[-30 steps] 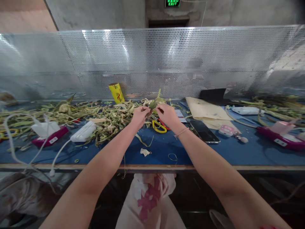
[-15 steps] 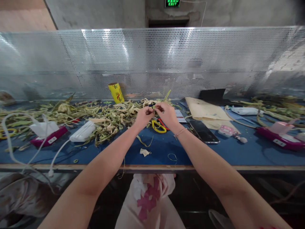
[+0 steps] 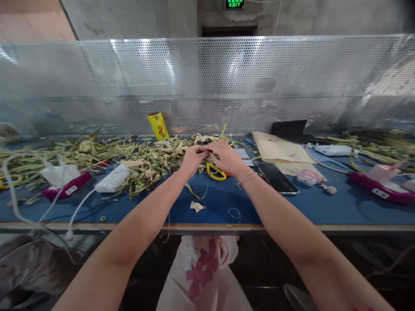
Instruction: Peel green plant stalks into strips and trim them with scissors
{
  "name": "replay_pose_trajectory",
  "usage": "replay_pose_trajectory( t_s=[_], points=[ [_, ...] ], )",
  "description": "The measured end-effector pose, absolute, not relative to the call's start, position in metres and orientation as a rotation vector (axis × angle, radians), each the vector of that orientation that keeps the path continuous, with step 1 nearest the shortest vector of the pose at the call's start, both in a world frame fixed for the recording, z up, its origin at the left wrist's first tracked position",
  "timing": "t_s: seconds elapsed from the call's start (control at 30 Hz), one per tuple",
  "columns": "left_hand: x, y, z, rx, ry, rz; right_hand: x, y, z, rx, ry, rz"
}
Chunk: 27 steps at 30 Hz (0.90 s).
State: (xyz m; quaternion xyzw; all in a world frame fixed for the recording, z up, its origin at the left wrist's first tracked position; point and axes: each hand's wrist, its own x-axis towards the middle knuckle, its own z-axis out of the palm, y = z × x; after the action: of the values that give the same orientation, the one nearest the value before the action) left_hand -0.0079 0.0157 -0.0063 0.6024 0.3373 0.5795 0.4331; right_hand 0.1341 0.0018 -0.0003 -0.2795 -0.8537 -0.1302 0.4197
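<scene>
My left hand point(image 3: 193, 156) and my right hand point(image 3: 226, 156) meet over the middle of the blue table, fingertips pinched together and touching. A thin yellow-green plant stalk point(image 3: 223, 129) sticks up just behind my right hand and appears to run into its fingers. What my left fingertips pinch is hidden. Beneath the hands lie yellow-handled scissors point(image 3: 216, 172), with a bit of a red handle point(image 3: 228, 174) showing beside them. A heap of dried, pale green plant strips point(image 3: 152, 162) spreads to the left of and behind my hands.
A yellow tube point(image 3: 158, 126) stands by the perforated metal screen point(image 3: 207, 82). On the right are a phone point(image 3: 278, 179), brown paper point(image 3: 281, 149), a pink case point(image 3: 307, 177) and a purple power strip point(image 3: 382, 190). A white charger point(image 3: 113, 178) lies left; a pale scrap point(image 3: 197, 206) lies in front.
My right hand has rolled over slightly, its fingers now lying over the pinch point, and both hands have drawn closer together. The stalk's tip has shifted left and stands more upright.
</scene>
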Motion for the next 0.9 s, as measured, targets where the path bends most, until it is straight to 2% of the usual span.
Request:
replay_pose_trajectory(
  t_s=[0.17, 0.43, 0.9],
  points=[
    [-0.009, 0.018, -0.006, 1.571, 0.873, 1.483, 0.132, -0.006, 0.003, -0.684, -2.143, -0.277],
    [-0.006, 0.008, 0.000, 1.777, 1.057, 1.557, 0.120, -0.003, -0.001, -0.892, -1.880, -0.095],
    [-0.004, 0.013, -0.004, 1.524, 0.871, 1.553, 0.122, -0.001, 0.002, -0.860, -1.912, -0.146]
  ],
)
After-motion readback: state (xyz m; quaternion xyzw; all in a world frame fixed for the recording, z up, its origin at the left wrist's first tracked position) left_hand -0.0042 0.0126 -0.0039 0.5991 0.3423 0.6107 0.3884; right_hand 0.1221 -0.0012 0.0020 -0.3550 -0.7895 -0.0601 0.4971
